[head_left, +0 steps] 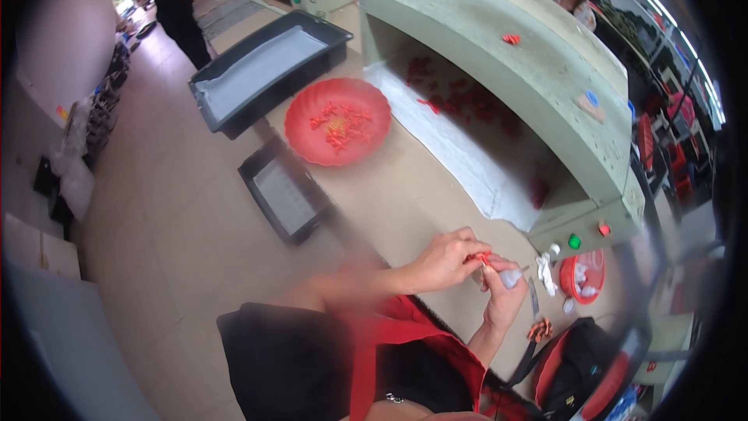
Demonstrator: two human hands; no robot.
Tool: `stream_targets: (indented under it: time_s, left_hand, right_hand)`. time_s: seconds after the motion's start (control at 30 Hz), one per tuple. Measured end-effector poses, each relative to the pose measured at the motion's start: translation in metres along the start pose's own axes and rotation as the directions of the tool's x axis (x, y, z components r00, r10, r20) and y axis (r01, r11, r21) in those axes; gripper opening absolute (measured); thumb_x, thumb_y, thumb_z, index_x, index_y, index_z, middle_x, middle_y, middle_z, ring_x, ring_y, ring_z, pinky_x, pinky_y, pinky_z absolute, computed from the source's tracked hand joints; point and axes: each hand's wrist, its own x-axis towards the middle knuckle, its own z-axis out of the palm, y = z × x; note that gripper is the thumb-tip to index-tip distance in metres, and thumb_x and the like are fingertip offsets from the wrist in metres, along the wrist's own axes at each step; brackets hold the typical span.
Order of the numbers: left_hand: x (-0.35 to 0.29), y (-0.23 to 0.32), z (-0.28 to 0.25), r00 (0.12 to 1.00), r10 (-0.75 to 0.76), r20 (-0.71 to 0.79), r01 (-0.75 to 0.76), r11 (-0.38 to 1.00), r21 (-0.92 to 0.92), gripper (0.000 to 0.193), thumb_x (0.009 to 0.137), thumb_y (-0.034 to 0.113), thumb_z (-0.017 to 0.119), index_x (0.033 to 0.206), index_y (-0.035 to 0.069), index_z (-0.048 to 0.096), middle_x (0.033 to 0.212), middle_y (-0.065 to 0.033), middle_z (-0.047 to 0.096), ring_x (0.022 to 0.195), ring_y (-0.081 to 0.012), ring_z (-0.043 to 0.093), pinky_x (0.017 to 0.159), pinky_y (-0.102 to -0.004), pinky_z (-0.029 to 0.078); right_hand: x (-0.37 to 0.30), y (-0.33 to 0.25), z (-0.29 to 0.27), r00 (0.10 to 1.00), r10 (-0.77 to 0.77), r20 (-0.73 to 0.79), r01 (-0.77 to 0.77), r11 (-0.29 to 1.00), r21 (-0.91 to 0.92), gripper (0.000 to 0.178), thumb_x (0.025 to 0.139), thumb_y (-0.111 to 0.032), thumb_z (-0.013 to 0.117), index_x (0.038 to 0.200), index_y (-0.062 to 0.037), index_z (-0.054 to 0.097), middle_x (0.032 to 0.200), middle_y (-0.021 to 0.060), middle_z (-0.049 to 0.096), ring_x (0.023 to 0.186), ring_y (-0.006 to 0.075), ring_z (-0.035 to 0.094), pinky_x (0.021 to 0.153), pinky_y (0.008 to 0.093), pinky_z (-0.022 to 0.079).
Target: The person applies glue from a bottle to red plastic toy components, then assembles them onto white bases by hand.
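Note:
Close together over the near edge of the table, both my hands are closed. My left hand pinches a small red piece, its exact kind too small to make out. Meeting it from the right, my right hand is wrapped round a small translucent bottle, its fingertips at the same red piece. More such red pieces lie in a scalloped red plate farther left, around a yellowish patch. Several others sit on white cloth inside the pale green machine's opening.
The arched green machine spans the table's right side, with buttons on its front. A black tray and a smaller one stand left. Near my right hand are a blade, a red basket and a black bag. People stand farther off.

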Motion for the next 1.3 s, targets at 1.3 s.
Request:
stream_targets:
  time_s: [1.3]
  left_hand:
    - [0.005,-0.012,-0.002,0.985,-0.126,0.121,0.152,0.958,-0.243,0.028,0.082,-0.001,0.063,0.109,-0.002,0.062,0.095,-0.0085,0.06,0.082,-0.0135,0.063,0.068,-0.0233,0.055]
  right_hand:
    - [0.001,-0.023,0.006,0.999,0.008,0.052,-0.002,0.993,-0.115,0.013,0.076,-0.003,0.069,0.087,0.0012,0.064,0.09,0.0064,0.065,0.077,0.0102,0.059,0.069,0.0241,0.048]
